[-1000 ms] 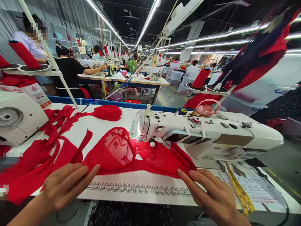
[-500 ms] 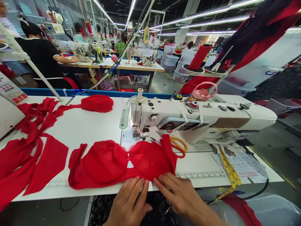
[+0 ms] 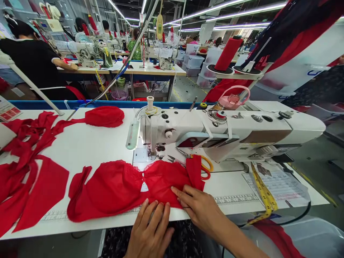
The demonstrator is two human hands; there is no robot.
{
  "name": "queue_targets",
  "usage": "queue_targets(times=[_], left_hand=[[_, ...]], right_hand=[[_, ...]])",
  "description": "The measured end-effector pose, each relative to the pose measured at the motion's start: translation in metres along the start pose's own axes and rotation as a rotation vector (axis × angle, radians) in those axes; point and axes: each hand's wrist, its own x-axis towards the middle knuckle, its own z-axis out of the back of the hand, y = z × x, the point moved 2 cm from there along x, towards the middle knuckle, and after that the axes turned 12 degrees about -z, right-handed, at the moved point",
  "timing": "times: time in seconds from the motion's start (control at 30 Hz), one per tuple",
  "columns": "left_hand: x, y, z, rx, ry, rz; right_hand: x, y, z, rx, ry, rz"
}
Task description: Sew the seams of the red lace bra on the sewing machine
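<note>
A red bra (image 3: 113, 190) lies spread on the white sewing table, with lace along the tops of its cups. My left hand (image 3: 152, 227) rests at its lower edge near the middle, fingers stretched out and slightly apart, gripping nothing. On the right cup is my right hand (image 3: 200, 208), its index finger extended on the fabric and the other fingers bent; it is open. Behind the bra stands a white sewing machine (image 3: 255, 123). Scissors with orange-yellow handles (image 3: 206, 165) lie partly under the bra's right wing, beside a red-handled pair (image 3: 206, 175).
Red fabric pieces (image 3: 43, 190) cover the table's left side, and a red pouch-shaped piece (image 3: 104, 116) lies behind them. A yellow tape measure (image 3: 262, 190) hangs over the front edge by a paper sheet (image 3: 287, 186). A red thread cone (image 3: 228, 53) stands behind the machine. Co-workers sit farther back.
My right hand has moved up from the bra's lower edge onto the right cup. My left hand stays at the lower edge, its fingers a little more spread. The view has shifted slightly.
</note>
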Motion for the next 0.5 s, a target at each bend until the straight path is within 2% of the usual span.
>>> queue_targets(times=[0.3,0.4,0.5], left_hand=[[-0.002,0.007,0.002,0.053,0.042,-0.074],[-0.010,0.014,0.014,0.078,0.022,-0.127],[-0.028,0.022,0.035,0.165,-0.032,-0.150]], right_hand=[[-0.005,-0.008,0.003,0.019,-0.018,0.003],[-0.006,-0.014,0.001,0.013,-0.141,0.097],[-0.001,-0.013,0.000,-0.051,-0.306,0.219]])
